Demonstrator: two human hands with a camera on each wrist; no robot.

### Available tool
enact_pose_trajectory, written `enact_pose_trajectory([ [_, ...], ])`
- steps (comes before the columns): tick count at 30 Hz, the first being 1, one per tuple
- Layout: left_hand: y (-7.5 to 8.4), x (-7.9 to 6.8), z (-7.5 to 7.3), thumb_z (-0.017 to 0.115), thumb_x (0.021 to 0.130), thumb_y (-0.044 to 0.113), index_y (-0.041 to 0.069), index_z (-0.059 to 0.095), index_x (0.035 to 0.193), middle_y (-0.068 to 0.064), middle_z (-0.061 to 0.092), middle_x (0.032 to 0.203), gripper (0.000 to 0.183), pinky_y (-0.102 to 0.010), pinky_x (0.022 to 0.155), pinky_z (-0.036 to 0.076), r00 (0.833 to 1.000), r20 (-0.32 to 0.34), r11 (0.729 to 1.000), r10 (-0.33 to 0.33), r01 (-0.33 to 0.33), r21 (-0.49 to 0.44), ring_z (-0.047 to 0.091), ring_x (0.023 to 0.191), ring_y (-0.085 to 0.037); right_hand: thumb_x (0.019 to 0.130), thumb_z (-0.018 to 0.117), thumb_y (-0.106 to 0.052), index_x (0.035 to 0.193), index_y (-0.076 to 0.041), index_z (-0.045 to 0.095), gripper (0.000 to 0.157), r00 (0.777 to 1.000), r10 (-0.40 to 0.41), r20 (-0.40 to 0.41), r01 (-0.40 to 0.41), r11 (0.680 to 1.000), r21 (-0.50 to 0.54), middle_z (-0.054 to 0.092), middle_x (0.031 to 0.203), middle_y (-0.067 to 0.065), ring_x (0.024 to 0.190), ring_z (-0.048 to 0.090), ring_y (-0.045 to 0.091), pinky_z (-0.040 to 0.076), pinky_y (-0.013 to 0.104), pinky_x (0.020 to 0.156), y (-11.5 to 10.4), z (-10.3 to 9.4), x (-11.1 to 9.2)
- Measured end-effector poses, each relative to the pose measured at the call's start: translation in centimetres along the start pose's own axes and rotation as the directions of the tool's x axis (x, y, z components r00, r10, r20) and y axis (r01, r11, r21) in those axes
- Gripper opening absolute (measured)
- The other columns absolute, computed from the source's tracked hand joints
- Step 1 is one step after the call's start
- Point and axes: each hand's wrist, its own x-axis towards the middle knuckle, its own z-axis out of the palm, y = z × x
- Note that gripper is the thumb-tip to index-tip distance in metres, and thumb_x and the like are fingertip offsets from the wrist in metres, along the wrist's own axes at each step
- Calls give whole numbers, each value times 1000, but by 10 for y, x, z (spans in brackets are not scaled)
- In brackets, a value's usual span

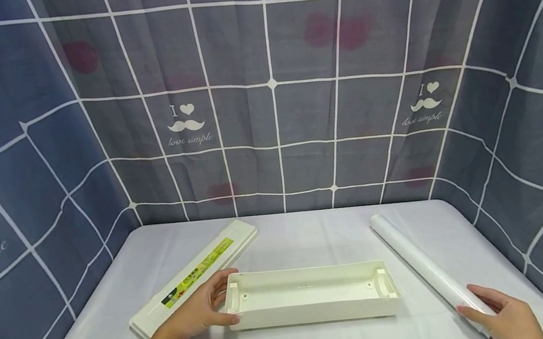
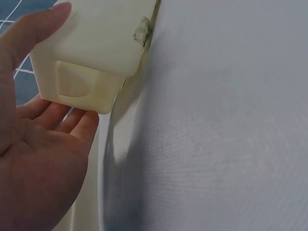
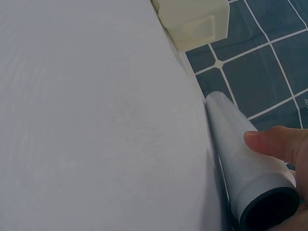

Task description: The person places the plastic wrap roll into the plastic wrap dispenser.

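Note:
A long, open-topped cream plastic box [image 1: 313, 312] sits on the table, its inside bare except for small moulded fittings at both ends. My left hand [image 1: 198, 311] grips its left end, thumb on the near side and fingers at the far side; the left wrist view shows the thumb on the box wall [image 2: 91, 38]. On the right lies a white roll of film [image 1: 424, 263], slanting away from me. Its near end is between the thumb and fingers of my right hand [image 1: 507, 316]. A dark hollow core [image 3: 272, 211] shows in the right wrist view.
Behind my left hand lies a long cream lid [image 1: 147, 318] with a green and yellow label [image 1: 197, 273]. A white cloth covers the table [image 1: 314, 228]. Dark checked curtains [image 1: 250, 112] stand at the back and both sides.

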Motion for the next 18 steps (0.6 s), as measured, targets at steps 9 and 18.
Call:
enact_pose_trajectory([
  [9, 1, -1, 0, 85, 78, -2, -4, 21, 158, -25, 35, 159, 102, -3, 108, 35, 1000, 9, 1000, 13, -13, 4, 26, 152, -47, 73, 90, -48, 141, 5, 57, 92, 1000, -26, 18, 26, 1000, -1, 68, 129, 26, 79, 46, -17, 49, 13, 64, -1, -4, 3],
  [18, 2, 0, 0, 85, 78, -2, -4, 22, 157, -26, 36, 158, 101, -4, 108, 36, 1000, 12, 1000, 12, -12, 6, 27, 151, -48, 77, 87, -52, 141, 7, 56, 93, 997, -58, 44, 58, 998, -11, 61, 135, 31, 106, 71, 27, 51, 15, 63, -6, -6, 5],
])
